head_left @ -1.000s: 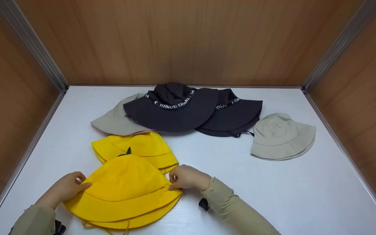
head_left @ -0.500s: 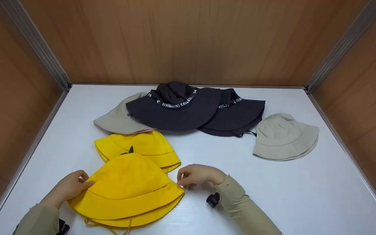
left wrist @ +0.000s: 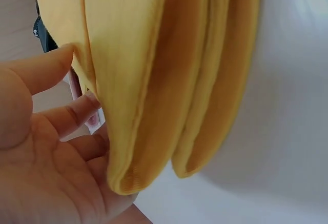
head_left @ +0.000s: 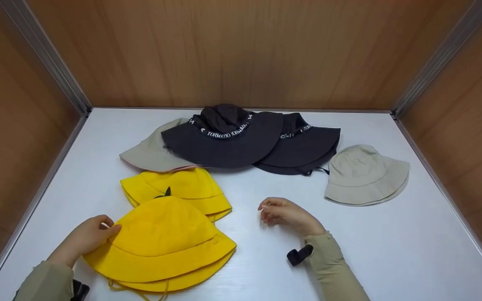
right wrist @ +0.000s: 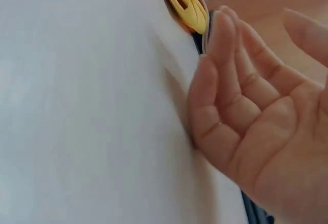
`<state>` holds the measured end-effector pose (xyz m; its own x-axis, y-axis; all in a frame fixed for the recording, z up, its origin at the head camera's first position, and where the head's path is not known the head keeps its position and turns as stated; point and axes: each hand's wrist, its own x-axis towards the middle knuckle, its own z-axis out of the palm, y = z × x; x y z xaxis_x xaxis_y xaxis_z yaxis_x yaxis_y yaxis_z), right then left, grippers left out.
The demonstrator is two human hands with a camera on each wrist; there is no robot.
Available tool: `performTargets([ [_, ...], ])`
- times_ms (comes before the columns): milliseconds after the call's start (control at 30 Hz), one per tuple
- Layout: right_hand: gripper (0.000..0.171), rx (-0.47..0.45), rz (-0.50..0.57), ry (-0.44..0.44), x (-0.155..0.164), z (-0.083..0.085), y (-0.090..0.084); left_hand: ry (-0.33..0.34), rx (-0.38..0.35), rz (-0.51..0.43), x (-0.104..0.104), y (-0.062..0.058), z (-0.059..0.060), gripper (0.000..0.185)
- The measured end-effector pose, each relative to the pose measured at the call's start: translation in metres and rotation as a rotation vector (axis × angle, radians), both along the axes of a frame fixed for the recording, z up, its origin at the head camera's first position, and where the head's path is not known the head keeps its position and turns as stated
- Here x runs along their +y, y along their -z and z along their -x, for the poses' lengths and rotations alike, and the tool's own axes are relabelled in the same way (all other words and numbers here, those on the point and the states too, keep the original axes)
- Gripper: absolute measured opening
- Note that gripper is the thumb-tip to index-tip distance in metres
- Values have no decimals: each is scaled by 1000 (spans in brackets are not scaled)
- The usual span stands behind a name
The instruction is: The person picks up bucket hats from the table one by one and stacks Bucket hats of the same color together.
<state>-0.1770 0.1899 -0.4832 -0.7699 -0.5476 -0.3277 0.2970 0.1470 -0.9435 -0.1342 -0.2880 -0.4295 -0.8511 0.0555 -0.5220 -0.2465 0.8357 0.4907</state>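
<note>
In the head view, the left hand [head_left: 84, 239] gripped the left brim of the near yellow hat [head_left: 161, 244], which lay at the front left of the white surface [head_left: 391, 251]. The right hand [head_left: 285, 213] rested on open surface, holding nothing, fingers loosely curled, well apart from the beige hat [head_left: 366, 175].

In the left wrist view, thumb and fingers [left wrist: 69, 116] pinched the brim's edge.

In the right wrist view, the palm was relaxed.
</note>
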Motion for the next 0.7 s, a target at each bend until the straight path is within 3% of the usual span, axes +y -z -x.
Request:
performTargets([
  [100, 12, -76, 154, 127, 11, 0, 5, -8, 16, -15, 3, -6, 0, 49],
  [233, 16, -124, 277, 218, 21, 0, 11, -27, 27, -24, 9, -13, 2, 51],
  [367, 22, -131, 335, 256, 29, -2, 15, -56, 24, -46, 15, -17, 5, 50],
  [700, 31, -161, 500, 314, 34, -5, 19, -17, 173, -46, 27, -24, 25, 46],
])
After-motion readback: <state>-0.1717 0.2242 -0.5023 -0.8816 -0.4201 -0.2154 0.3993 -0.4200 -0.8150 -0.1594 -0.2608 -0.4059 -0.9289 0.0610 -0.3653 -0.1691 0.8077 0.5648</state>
